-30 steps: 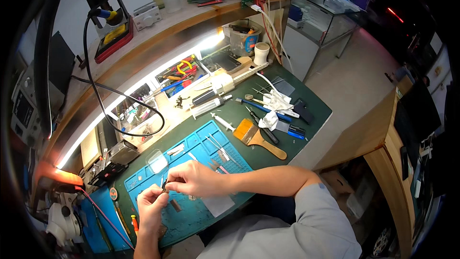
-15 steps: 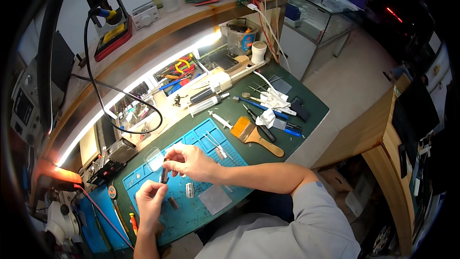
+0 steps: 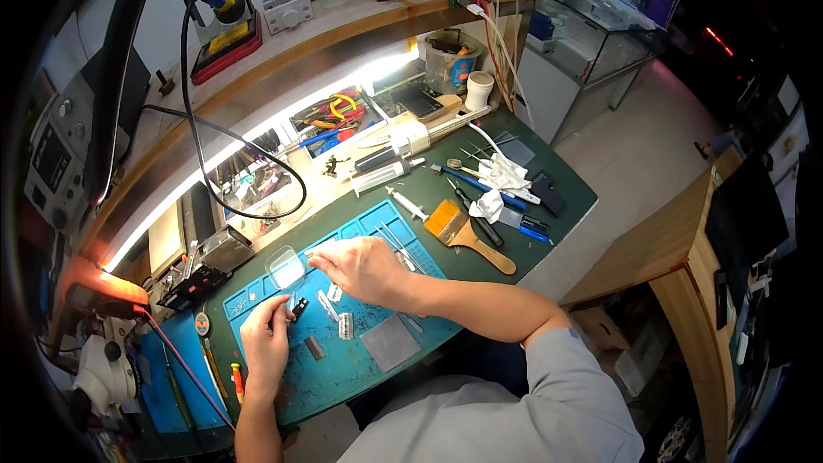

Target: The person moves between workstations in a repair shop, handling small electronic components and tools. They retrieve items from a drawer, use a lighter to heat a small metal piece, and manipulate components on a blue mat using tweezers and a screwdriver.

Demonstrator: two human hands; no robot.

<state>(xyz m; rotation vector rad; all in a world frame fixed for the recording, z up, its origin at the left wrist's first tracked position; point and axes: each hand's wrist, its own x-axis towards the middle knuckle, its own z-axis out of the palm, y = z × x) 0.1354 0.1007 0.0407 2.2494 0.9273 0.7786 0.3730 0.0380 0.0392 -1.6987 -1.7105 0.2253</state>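
My left hand [image 3: 264, 341] rests on the blue work mat [image 3: 343, 377] and pinches a small black part [image 3: 297, 309] between thumb and fingertips. My right hand [image 3: 364, 267] lies just above and to the right of it. Its fingertips reach the edge of a small clear plastic piece [image 3: 285, 267] on the mat; whether they grip it is unclear. Below the hands lie a small ribbed metal piece [image 3: 345, 326], a little dark block [image 3: 315, 347] and a grey square plate [image 3: 390, 343].
A wooden-handled brush [image 3: 467, 231], a syringe [image 3: 403, 203], tweezers [image 3: 396, 242] and crumpled white tissues [image 3: 501, 176] lie on the green bench to the right. Tool trays [image 3: 334, 111] line the lit shelf behind. A microscope [image 3: 103, 369] stands at the left, with a black cable [image 3: 249, 206] looping down.
My right hand has drawn away from my left hand, up toward the clear plastic piece. The small black part that both hands held is now in my left fingers alone.
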